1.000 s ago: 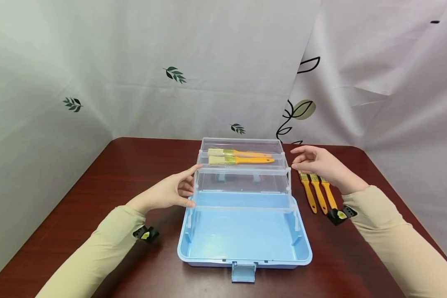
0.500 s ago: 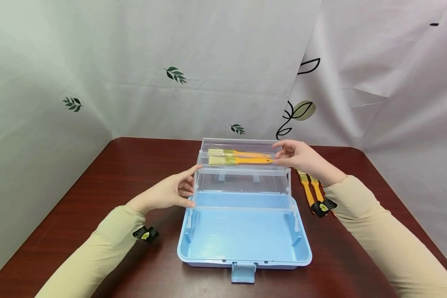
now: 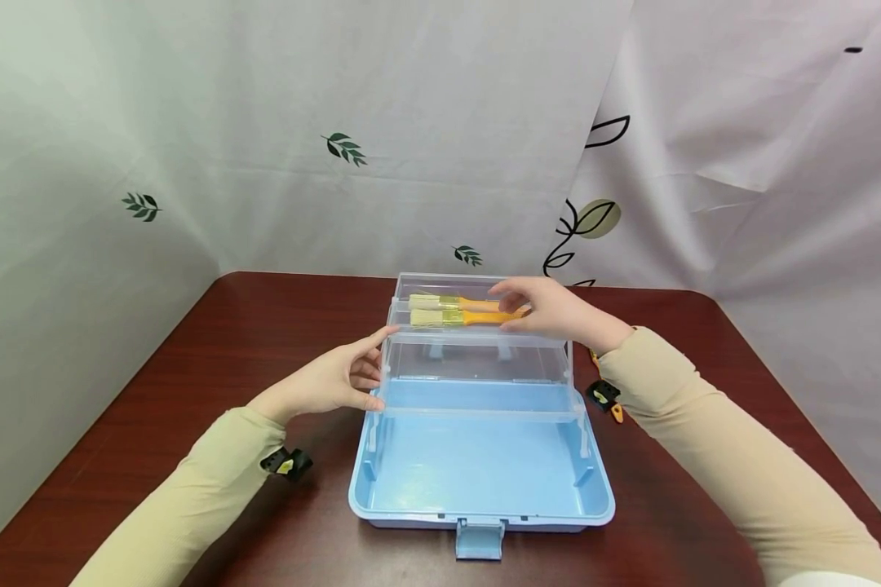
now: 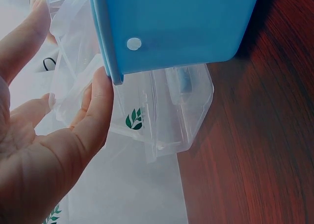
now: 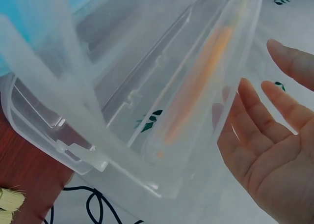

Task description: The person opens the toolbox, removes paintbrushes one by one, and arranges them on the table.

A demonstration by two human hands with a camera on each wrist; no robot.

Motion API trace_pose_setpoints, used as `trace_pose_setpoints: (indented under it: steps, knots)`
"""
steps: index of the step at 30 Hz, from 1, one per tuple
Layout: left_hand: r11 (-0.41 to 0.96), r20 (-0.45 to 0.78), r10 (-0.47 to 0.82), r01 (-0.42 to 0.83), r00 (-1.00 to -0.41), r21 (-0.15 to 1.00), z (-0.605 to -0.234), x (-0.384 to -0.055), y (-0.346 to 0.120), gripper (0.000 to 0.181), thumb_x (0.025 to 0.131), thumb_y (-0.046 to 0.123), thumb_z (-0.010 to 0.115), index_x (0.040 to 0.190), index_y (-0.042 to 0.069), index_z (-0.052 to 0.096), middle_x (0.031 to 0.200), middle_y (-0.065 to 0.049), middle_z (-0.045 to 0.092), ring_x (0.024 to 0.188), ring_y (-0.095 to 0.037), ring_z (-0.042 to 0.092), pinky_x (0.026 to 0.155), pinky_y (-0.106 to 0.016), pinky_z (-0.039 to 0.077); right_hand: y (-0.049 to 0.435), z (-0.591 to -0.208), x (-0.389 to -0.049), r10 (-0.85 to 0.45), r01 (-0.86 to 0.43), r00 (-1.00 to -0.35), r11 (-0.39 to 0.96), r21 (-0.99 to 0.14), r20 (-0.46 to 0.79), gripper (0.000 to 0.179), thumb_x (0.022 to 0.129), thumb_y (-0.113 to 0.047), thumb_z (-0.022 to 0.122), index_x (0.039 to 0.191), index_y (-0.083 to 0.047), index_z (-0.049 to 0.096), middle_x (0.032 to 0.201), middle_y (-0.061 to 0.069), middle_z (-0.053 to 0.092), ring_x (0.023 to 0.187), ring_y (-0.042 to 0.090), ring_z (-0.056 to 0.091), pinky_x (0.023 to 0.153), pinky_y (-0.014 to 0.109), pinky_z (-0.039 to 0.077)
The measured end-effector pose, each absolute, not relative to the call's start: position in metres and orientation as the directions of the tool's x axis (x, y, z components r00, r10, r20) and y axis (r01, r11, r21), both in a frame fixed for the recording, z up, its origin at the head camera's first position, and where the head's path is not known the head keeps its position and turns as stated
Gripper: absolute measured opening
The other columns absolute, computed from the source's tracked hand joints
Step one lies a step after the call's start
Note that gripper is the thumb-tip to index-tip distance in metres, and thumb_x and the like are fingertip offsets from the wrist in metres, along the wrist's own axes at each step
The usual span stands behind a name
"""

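Note:
A blue toolbox [image 3: 477, 465] stands opened on the table, its clear plastic trays [image 3: 477, 375] raised behind the base. Two paintbrushes [image 3: 451, 317] with pale bristles and yellow-orange handles lie side by side in the upper tray. My left hand [image 3: 330, 379] touches the left end of the trays, thumb low and index finger high; in the left wrist view the fingertips meet the clear plastic. Above the brush handles is my right hand [image 3: 546, 310], hiding their ends. The right wrist view shows its fingers loosely bent at the tray's edge, with nothing held.
On the table right of the box lie more paintbrushes, mostly hidden under my right arm; one handle tip [image 3: 617, 413] shows. A latch [image 3: 480, 538] hangs at the box's front. White printed cloth [image 3: 440, 147] closes off the table's back and sides.
My right hand has moved left from beside the box to above the brushes in the upper tray, its arm now covering most of the loose brushes. The left hand has stayed put.

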State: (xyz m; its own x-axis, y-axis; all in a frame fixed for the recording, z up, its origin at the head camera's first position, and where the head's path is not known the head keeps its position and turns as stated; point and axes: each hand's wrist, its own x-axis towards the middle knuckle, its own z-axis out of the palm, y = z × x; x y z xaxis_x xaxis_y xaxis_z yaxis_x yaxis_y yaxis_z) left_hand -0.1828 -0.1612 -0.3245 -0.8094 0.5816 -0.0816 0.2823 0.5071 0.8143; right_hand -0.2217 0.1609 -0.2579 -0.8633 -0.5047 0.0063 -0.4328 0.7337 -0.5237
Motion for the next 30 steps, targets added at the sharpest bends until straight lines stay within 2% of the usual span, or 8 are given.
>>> trace_pose_setpoints:
  steps: [7,11,24,30]
  knots:
    - [0.507,-0.079,0.584,0.288,-0.808,0.812,-0.324,-0.183,-0.161,0.104,0.069,0.022,0.082,0.149,0.028,0.016,0.114,-0.014,0.045,0.099,-0.020,0.054,0.090,-0.034,0.050,0.152,-0.259,-0.224,-0.533,-0.465,-0.845,0.771,-0.435,-0.042,0.050,0.082,-0.013,0.070,0.129,-0.010,0.053,0.119,0.012,0.061,0.114,0.026,0.056,0.097,0.044,0.045]
    - [0.506,-0.079,0.582,0.285,-0.809,0.815,-0.324,-0.183,-0.160,0.104,0.069,0.021,0.082,0.149,0.029,0.016,0.114,-0.013,0.045,0.100,-0.021,0.054,0.090,-0.034,0.050,0.149,-0.258,-0.225,-0.543,-0.474,-0.838,0.769,-0.429,-0.048,0.047,0.083,-0.011,0.069,0.127,-0.009,0.054,0.120,0.012,0.060,0.114,0.026,0.055,0.099,0.045,0.044]
    - [0.511,-0.077,0.581,0.289,-0.810,0.810,-0.326,-0.183,-0.162,0.104,0.069,0.023,0.082,0.149,0.029,0.016,0.115,-0.014,0.045,0.100,-0.020,0.054,0.090,-0.034,0.051,0.146,-0.262,-0.231,-0.567,-0.510,-0.823,0.772,-0.378,-0.047,0.042,0.082,-0.003,0.067,0.123,-0.008,0.058,0.117,0.010,0.062,0.112,0.026,0.057,0.099,0.043,0.044]
    - [0.506,-0.075,0.584,0.290,-0.808,0.812,-0.325,-0.183,-0.161,0.104,0.069,0.023,0.082,0.149,0.029,0.016,0.115,-0.014,0.045,0.101,-0.021,0.055,0.091,-0.035,0.050,0.145,-0.265,-0.235,-0.606,-0.568,-0.796,0.752,-0.335,-0.012,0.042,0.080,0.004,0.066,0.120,-0.007,0.060,0.115,0.011,0.063,0.106,0.025,0.059,0.092,0.041,0.049]
